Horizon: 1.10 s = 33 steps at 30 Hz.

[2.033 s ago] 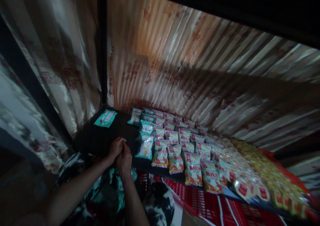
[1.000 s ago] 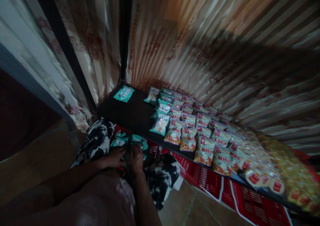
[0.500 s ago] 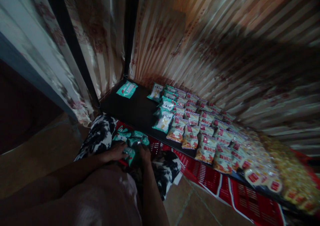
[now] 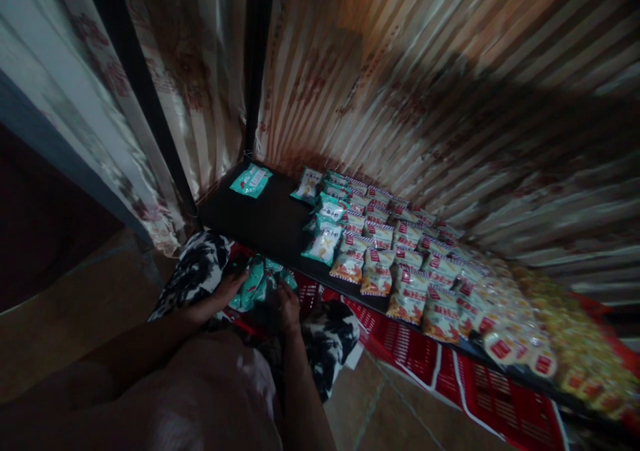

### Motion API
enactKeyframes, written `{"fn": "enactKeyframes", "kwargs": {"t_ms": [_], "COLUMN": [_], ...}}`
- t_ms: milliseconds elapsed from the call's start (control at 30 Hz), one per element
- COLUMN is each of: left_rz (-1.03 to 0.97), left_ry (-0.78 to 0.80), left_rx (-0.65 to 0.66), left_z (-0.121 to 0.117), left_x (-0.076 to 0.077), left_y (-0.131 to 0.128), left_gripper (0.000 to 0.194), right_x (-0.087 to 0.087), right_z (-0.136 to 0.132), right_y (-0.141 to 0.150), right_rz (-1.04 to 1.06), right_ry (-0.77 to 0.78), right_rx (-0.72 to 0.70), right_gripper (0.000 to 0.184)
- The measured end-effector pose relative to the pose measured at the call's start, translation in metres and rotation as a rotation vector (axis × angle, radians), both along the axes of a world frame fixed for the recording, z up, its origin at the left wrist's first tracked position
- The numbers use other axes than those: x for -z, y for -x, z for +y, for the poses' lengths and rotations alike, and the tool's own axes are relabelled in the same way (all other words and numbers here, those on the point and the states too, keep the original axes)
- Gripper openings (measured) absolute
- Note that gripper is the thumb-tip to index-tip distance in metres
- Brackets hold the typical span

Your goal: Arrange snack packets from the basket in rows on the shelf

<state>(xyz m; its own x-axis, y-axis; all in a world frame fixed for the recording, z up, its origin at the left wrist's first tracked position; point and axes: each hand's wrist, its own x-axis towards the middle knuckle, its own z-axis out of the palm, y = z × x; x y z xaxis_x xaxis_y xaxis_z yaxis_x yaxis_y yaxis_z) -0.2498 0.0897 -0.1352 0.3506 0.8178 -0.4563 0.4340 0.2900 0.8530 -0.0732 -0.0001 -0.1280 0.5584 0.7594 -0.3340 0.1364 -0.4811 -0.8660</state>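
Observation:
Several teal snack bags (image 4: pixel 254 283) lie in a red basket between my knees. My left hand (image 4: pixel 230 290) is closed at the left edge of these bags, its fingertips partly hidden. My right hand (image 4: pixel 288 304) is at their right side, with fingers apart and touching or very near the bags; dim light hides the exact contact. Ahead, on a black shelf (image 4: pixel 250 214), one teal bag (image 4: pixel 251 180) lies flat in the far left corner. A column of teal bags (image 4: pixel 324 239) with white labels stands further right on the shelf.
Rows of white-and-orange snack bags (image 4: pixel 409 294) fill the shelf's middle. Clear-wrapped round packs (image 4: pixel 500 346) and yellow packs (image 4: pixel 585 371) follow at right. Red baskets (image 4: pixel 487 394) sit below the shelf's front edge. A dark post (image 4: pixel 257 64) and striped curtains (image 4: pixel 320 84) enclose the corner.
From clasped together over the shelf's front edge, my hands have come down into the basket and moved apart. The teal bags there have shifted and bunched between them. The view has tilted down.

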Motion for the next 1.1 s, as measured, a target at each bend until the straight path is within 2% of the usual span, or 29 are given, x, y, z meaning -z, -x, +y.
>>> {"fn": "enactKeyframes", "kwargs": {"t_ms": [133, 267, 400, 500, 600, 667, 767, 900, 1000, 1100], "left_rz": [-0.094, -0.169, -0.197, -0.202, -0.187, -0.151, -0.056, 0.143, 0.264, 0.326], "left_ry": [0.087, 0.180, 0.229, 0.230, 0.199, 0.161, 0.070, -0.091, -0.161, -0.199], "left_rx": [-0.028, 0.021, 0.101, 0.173, 0.242, 0.281, 0.325, 0.315, 0.328, 0.370], "left_z": [-0.003, -0.008, -0.011, -0.013, -0.015, -0.016, -0.017, -0.017, -0.021, -0.025], "left_x": [0.002, 0.004, 0.005, 0.004, 0.002, 0.002, 0.002, 0.005, 0.008, 0.009], "left_y": [0.000, 0.000, 0.000, 0.001, 0.002, 0.002, 0.002, 0.002, 0.004, 0.005], "left_gripper": [0.058, 0.057, 0.062, 0.056, 0.047, 0.042, 0.034, 0.023, 0.019, 0.022], "right_x": [0.005, 0.007, 0.002, -0.003, -0.004, -0.001, 0.008, 0.015, 0.010, 0.001], "right_z": [-0.002, -0.003, 0.000, 0.002, 0.002, 0.001, -0.001, -0.002, -0.001, -0.001], "right_y": [-0.002, -0.009, -0.003, 0.009, 0.021, 0.024, 0.019, 0.006, 0.004, 0.012], "right_rz": [-0.087, -0.170, -0.240, -0.260, -0.261, -0.277, -0.326, -0.417, -0.495, -0.548], "right_ry": [0.038, 0.062, 0.021, -0.037, -0.072, -0.060, 0.008, 0.048, -0.022, -0.119], "right_rx": [0.032, 0.048, -0.020, -0.126, -0.203, -0.198, -0.106, 0.022, 0.025, -0.065], "right_gripper": [0.044, 0.036, 0.042, 0.051, 0.056, 0.059, 0.059, 0.056, 0.054, 0.049]}}
